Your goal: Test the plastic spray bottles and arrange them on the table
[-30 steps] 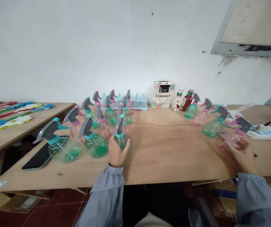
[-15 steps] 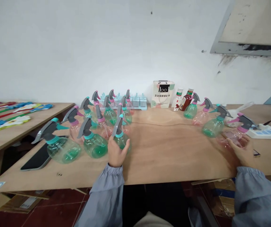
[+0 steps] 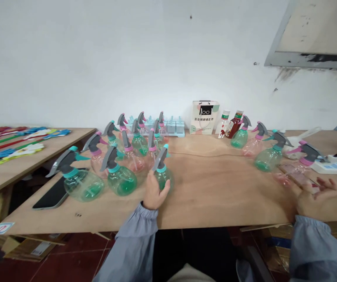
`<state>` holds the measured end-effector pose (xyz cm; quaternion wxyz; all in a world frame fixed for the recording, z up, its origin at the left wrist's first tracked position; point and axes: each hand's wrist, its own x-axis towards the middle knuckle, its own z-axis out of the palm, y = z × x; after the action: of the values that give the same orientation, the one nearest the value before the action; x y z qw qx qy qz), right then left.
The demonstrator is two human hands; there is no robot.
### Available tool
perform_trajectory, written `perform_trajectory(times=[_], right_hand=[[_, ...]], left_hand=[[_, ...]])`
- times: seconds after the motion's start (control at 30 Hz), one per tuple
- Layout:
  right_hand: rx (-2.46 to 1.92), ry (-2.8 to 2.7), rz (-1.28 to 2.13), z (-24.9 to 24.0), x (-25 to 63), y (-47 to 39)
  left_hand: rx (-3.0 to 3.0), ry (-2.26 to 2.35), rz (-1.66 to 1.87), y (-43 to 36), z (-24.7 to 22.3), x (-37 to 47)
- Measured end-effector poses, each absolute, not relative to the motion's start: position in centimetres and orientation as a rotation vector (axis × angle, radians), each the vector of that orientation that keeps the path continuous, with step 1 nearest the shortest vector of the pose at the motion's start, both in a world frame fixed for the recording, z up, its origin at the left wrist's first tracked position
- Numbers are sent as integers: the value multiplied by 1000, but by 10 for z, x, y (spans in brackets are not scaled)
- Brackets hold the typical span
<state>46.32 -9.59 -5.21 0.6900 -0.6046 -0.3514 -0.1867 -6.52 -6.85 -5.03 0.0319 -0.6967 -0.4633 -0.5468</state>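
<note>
My left hand (image 3: pixel 155 192) is wrapped round the near left side of a clear green spray bottle (image 3: pixel 165 178) with a grey trigger head and turquoise collar; part of the bottle is hidden by the fingers. Behind and to the left of it stand several more spray bottles, among them a green one (image 3: pixel 122 182) and a pink one (image 3: pixel 134 158). On the right, my right hand (image 3: pixel 314 197) is open beside a pink spray bottle (image 3: pixel 296 170), with its fingers spread and slightly blurred. A phone (image 3: pixel 293 175) shows through and beside that bottle.
Further spray bottles (image 3: pixel 270 156) line the right side. At the wall are a paper bag (image 3: pixel 204 117), two drink bottles (image 3: pixel 223 123) and a light-blue mould (image 3: pixel 174 128). A black phone (image 3: pixel 51 196) lies at left, a power strip (image 3: pixel 334 165) at right. Coloured hand-shaped sticks (image 3: pixel 24 150) cover a side table.
My left hand has shifted the green spray bottle to the right, apart from its neighbours. My right hand has let go of the pink spray bottle and opened, drawing back to the right.
</note>
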Motion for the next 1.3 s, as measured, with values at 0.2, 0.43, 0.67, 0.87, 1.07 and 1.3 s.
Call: perform_trajectory(times=[0.2, 0.43, 0.67, 0.87, 1.07, 1.3], right_hand=[[-1246, -1370, -363, -16, 322, -94], [-919, -1784, 528, 10, 165, -65], [-769, -1649, 800, 10, 134, -7], [-794, -1545, 1080, 20, 150, 36], [-605, -1380, 1461, 17, 157, 42], [-547, -1343, 1590, 17, 151, 29]], left_hand=[[-2373, -1301, -1594, -81, -44, -17], [-2289, -1386, -1558, -82, -49, 19], [-2276, -1316, -1708, -85, -35, 6], [-1723, -1309, -2168, -69, 7, -41], [-1699, -1515, -1902, -10, 9, -83], [-1974, -1613, -1759, 19, -34, -83]])
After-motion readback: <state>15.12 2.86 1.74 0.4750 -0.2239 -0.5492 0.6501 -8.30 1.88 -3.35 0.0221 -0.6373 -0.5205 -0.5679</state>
